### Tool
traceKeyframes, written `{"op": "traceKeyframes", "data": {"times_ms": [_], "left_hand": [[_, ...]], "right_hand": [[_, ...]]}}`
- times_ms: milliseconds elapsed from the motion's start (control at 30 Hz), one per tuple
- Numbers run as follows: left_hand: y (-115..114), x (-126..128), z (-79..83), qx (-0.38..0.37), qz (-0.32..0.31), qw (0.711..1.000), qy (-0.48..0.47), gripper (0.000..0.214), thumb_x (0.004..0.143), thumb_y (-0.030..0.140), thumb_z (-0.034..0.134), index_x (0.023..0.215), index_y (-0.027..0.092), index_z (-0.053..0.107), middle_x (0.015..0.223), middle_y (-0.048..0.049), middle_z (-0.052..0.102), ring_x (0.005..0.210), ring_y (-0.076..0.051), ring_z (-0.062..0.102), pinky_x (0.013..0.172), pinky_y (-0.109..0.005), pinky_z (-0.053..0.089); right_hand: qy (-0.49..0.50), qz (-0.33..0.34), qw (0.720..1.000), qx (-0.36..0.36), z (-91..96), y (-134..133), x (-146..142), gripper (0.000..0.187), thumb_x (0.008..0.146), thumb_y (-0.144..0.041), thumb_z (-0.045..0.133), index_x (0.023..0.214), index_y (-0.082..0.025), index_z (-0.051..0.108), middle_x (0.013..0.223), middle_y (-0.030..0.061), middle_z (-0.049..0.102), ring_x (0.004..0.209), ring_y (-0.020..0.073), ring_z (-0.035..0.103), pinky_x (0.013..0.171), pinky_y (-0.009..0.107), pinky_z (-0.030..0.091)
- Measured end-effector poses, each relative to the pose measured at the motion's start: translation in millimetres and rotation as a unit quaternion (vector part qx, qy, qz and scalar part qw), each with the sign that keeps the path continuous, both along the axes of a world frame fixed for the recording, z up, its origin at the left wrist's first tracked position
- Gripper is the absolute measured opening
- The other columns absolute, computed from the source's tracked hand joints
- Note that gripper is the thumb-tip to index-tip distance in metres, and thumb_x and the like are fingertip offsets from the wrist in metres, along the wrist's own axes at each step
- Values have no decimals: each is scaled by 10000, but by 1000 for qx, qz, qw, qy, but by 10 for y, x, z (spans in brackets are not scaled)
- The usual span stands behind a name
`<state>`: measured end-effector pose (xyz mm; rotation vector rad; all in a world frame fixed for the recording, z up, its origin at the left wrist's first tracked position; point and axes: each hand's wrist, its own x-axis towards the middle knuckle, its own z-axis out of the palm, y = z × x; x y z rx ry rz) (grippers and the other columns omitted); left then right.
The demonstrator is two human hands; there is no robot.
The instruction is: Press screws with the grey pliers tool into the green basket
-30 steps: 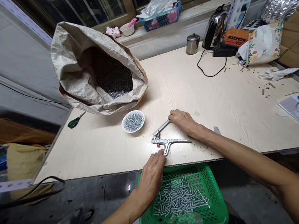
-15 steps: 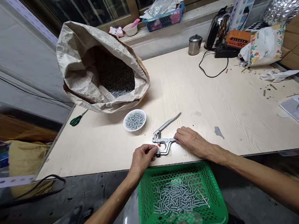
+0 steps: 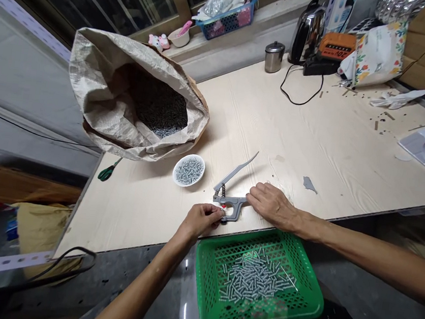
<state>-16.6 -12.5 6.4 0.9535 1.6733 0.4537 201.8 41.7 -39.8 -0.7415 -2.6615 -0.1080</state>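
Observation:
A pair of grey snap-fastener pliers lies on the table near its front edge, its long upper handle raised and a spring at the hinge. My right hand is closed round the end of the lower handle. At the jaws, by a small red tip, my left hand pinches something too small to make out. Below the table edge sits a green basket with many small ridged metal pieces. Behind my left hand stands a white bowl of small silvery pieces.
A large woven sack with dark metal pieces stands open at the left, beside green-handled scissors. Toward the back are a metal canister, a kettle and a cord. A grey scrap lies right.
The view has shifted slightly. My left hand's fingers have edged in at the pliers' jaws. My right hand keeps its hold on the lower handle.

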Motion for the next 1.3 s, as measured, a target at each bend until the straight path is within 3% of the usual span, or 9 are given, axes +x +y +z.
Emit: {"op": "traceKeyframes", "data": {"times_ms": [300,400,500,667,800,1000,1100,1200,1300], "left_hand": [[159,31,84,-157,-3,987,23,182,734,261,706,645,132,615,471,-8,628,457,-115,583,546,-246,478],[170,33,75,-169,-3,985,23,177,740,240,700,634,130,610,461,-12,627,446,-112,582,533,-238,477],[173,26,74,-168,-4,986,19,207,706,264,735,613,131,607,461,-8,624,455,-112,589,540,-239,484],[209,29,109,-181,-9,983,9,232,634,280,785,603,120,619,468,-18,627,450,-114,586,544,-247,496],[252,54,139,-198,-12,980,13,222,613,251,795,604,109,624,448,-31,620,414,-118,566,527,-258,499],[267,61,135,-197,-8,980,14,286,552,294,835,579,113,617,455,-29,622,442,-123,582,550,-262,504],[226,83,173,-196,-26,979,55,261,647,305,775,565,131,598,453,-15,603,459,-127,582,576,-276,504],[137,158,227,-71,-109,966,224,280,755,333,676,558,153,591,540,-40,615,566,-176,613,608,-318,501],[83,271,193,182,-218,888,363,188,786,347,652,824,164,670,895,-100,674,890,-252,620,754,-378,498]], "right_hand": [[2,17,999,-48,-66,39,-15,238,932,-83,370,818,-159,564,792,63,552,748,191,416,661,336,293],[-17,17,997,-78,-31,56,1,182,916,-96,417,839,-155,571,831,67,573,782,193,451,687,337,323],[-7,28,990,-136,24,129,48,114,903,-260,524,945,-169,578,991,89,594,906,216,486,756,359,374],[4,33,984,-175,90,419,79,772,717,-555,695,1329,-179,414,1422,187,375,1288,340,315,957,495,342],[-42,55,981,-179,151,618,10,910,590,-614,758,1294,-124,455,1319,201,468,1225,367,379,949,499,354],[-71,44,983,-164,272,642,-81,747,600,-629,735,1113,-119,548,1076,147,568,967,287,470,823,413,388],[-85,28,983,-160,250,618,-79,618,617,-621,733,986,-150,578,1005,121,571,920,273,453,773,388,372],[-62,27,986,-155,162,571,-54,474,679,-560,728,909,-175,575,963,101,564,904,258,442,727,360,357],[-25,35,985,-166,99,485,-39,394,728,-489,724,899,-173,563,963,91,553,897,236,441,715,341,362]]}}
